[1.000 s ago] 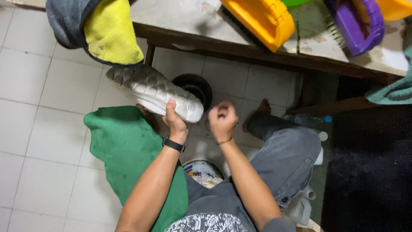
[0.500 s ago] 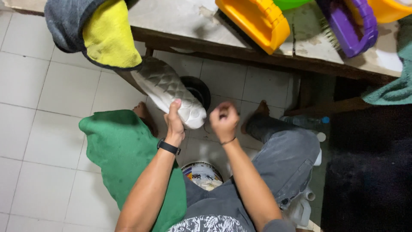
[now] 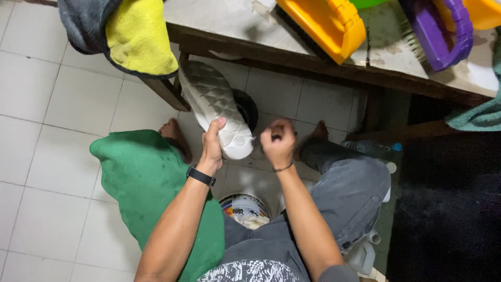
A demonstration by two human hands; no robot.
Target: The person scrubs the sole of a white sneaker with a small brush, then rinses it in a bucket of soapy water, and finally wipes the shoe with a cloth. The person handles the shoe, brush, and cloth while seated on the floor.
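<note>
My left hand (image 3: 211, 146) grips a white shoe (image 3: 214, 107) by its near end, sole up, with the far end pointing away under the table edge. My right hand (image 3: 278, 142) is closed just right of the shoe's near end, with something small and dark in its fingers; what it is cannot be told. A green cloth (image 3: 143, 183) lies over my left knee. My bare feet rest on the white tiled floor beside a dark round object (image 3: 249, 107) partly hidden behind the shoe.
A worn table (image 3: 235, 26) spans the top, bearing an orange brush (image 3: 326, 23) and a purple brush (image 3: 436, 34). A grey and yellow cloth (image 3: 133, 34) hangs off its left corner. A small round container (image 3: 245, 209) sits between my legs. A teal cloth (image 3: 480, 112) lies at right.
My left hand has turned the shoe from lying across to pointing away, toward the table. My right hand stayed closed beside it, shifting slightly right.
</note>
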